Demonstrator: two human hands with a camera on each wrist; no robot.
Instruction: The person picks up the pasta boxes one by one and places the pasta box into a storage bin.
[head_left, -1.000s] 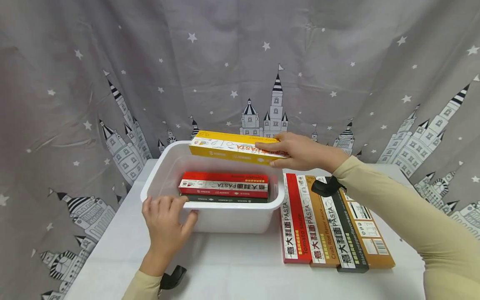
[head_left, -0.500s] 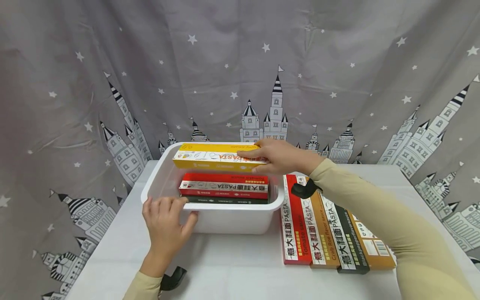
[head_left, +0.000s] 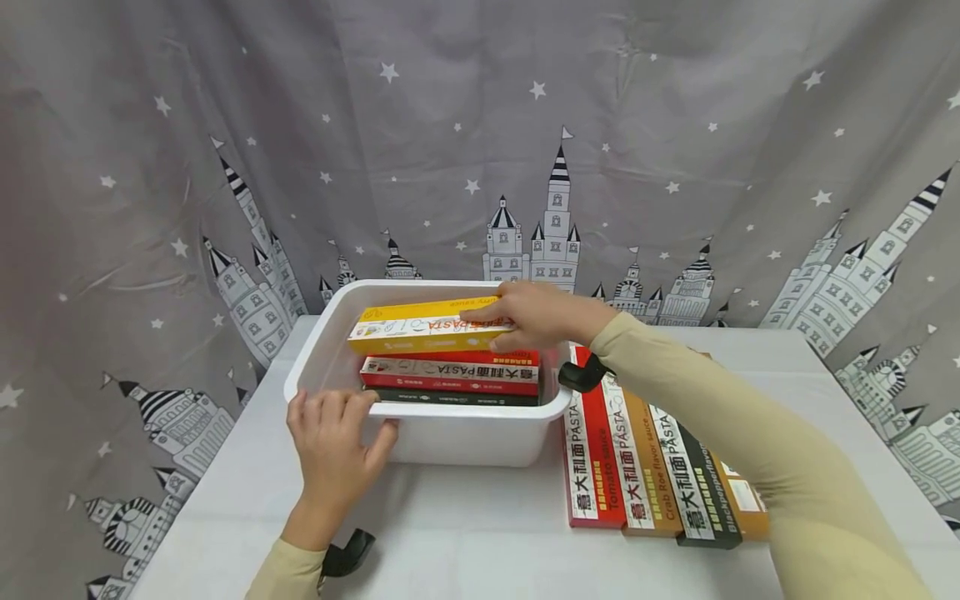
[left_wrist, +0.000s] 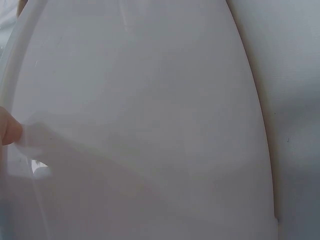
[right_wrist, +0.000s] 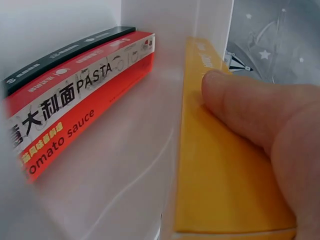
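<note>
My right hand [head_left: 547,315] grips the right end of a yellow pasta box [head_left: 408,330], thumb on the near side. The box is inside the white plastic bin [head_left: 465,437], tilted with its left end lower, behind a red tomato sauce pasta box [head_left: 450,372] and a dark pasta box [head_left: 457,397] along the near wall. In the right wrist view a strip of bin floor shows between the yellow box [right_wrist: 225,175] and the red box [right_wrist: 80,90]. My left hand [head_left: 335,450] holds the bin's front left rim, fingers over the edge, thumb against the outer wall [left_wrist: 150,120].
Right of the bin, several pasta boxes lie side by side on the white table [head_left: 480,533]: a red one [head_left: 609,475], a brown one [head_left: 656,483], a black one [head_left: 701,492] and another brown one [head_left: 752,523] partly under my right sleeve. A grey castle-print curtain [head_left: 420,125] hangs behind.
My right hand has carried the yellow pasta box left and down, from above the bin's back right rim to inside the bin. The left hand has stayed on the rim.
</note>
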